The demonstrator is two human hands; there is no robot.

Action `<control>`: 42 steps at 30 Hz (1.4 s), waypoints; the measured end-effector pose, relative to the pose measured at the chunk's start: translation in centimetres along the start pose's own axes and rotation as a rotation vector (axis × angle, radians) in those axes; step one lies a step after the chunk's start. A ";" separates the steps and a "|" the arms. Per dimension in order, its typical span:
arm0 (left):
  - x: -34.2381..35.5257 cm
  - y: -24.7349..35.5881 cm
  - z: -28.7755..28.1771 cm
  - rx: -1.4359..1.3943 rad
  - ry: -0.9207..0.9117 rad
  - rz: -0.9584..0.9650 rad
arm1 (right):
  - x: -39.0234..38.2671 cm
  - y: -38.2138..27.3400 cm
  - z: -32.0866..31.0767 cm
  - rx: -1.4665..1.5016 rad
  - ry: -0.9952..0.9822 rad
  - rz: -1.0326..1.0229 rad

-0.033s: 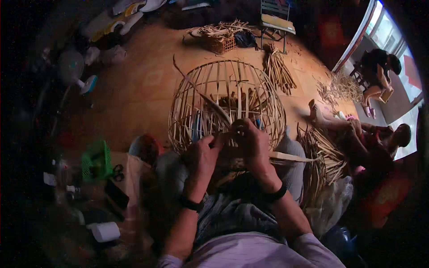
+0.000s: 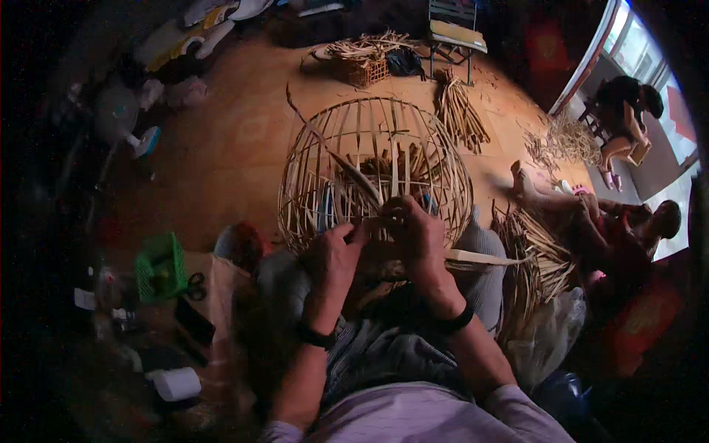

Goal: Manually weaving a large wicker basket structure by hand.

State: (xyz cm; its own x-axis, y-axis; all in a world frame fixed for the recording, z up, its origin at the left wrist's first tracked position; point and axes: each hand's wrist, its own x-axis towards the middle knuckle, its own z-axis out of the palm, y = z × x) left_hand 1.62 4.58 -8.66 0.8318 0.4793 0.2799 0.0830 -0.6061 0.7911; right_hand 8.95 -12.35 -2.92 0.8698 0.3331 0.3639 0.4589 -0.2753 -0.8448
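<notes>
A large open basket frame (image 2: 354, 111) of thin upright rods stands before my knees, its near side under my hands. Pressed together at its near rim are the fingers of my left hand (image 2: 336, 258), pinching a dried plant strip. Close beside it, my right hand (image 2: 419, 240) is closed on the strip too, thumb and forefinger together. A long brown dried strip (image 2: 347, 164) slants from the upper left down to my fingers. Past my right wrist sticks out a pale, flat strip end (image 2: 484, 258). My fingers hide the exact crossing of strip and rods.
Bundled dried stalks lie right of my knee (image 2: 543, 255) and behind the frame (image 2: 458, 111). An orange crate (image 2: 369, 72) carries more stalks near a folding chair (image 2: 456, 33). A green basket (image 2: 161, 269) and scissors (image 2: 196, 286) are at left. Two people sit at right.
</notes>
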 end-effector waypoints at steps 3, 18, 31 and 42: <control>0.0 1.5 -1.0 0.052 -0.027 -0.015 | -1.6 1.0 1.0 0.159 0.081 0.017; 0.6 4.1 -3.3 0.131 -0.196 -0.056 | -4.6 1.0 0.6 0.283 0.126 0.130; -1.4 2.6 -1.4 0.175 -0.085 -0.033 | -5.1 2.7 -0.9 0.694 -0.008 0.356; -1.4 2.5 -3.5 -0.134 -0.250 -0.055 | -4.1 4.1 -2.9 0.767 -0.042 0.542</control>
State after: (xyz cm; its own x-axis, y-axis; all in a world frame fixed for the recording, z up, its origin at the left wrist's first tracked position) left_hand -1.23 4.62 -5.16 0.9389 0.3280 0.1047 0.0728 -0.4863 0.8707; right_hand 7.78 -17.43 -6.71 0.9158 0.3699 -0.1564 -0.2643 0.2619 -0.9282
